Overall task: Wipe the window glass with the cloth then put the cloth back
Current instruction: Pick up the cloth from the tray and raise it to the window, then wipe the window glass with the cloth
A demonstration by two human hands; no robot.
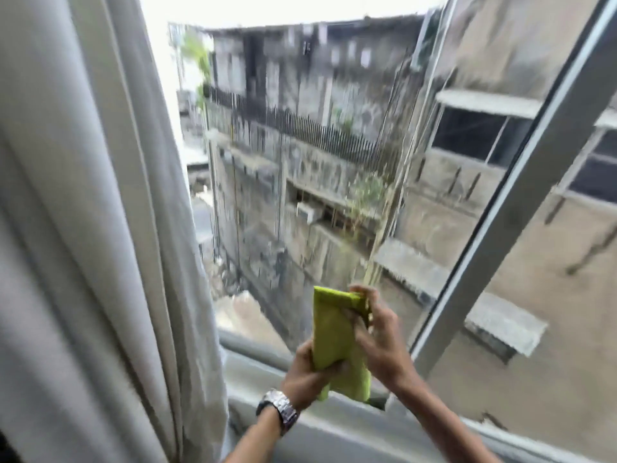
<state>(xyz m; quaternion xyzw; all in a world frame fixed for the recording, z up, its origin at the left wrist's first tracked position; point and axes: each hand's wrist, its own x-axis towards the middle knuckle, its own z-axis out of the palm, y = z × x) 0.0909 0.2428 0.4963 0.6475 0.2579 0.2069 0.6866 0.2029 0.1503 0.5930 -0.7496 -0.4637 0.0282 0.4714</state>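
Note:
A folded lime-green cloth (334, 332) is held upright in front of the lower part of the window glass (317, 182). My left hand (309, 375), with a metal watch on its wrist, grips the cloth's lower edge from the left. My right hand (380, 339) holds the cloth's upper right side, fingers pinching the top fold. Whether the cloth touches the glass I cannot tell; the picture is blurred.
A pale curtain (100, 228) hangs at the left, covering that side of the window. A grey vertical frame bar (521, 202) runs slanted at the right, with another pane beyond it. The window sill (334, 429) lies under my hands. Buildings show outside.

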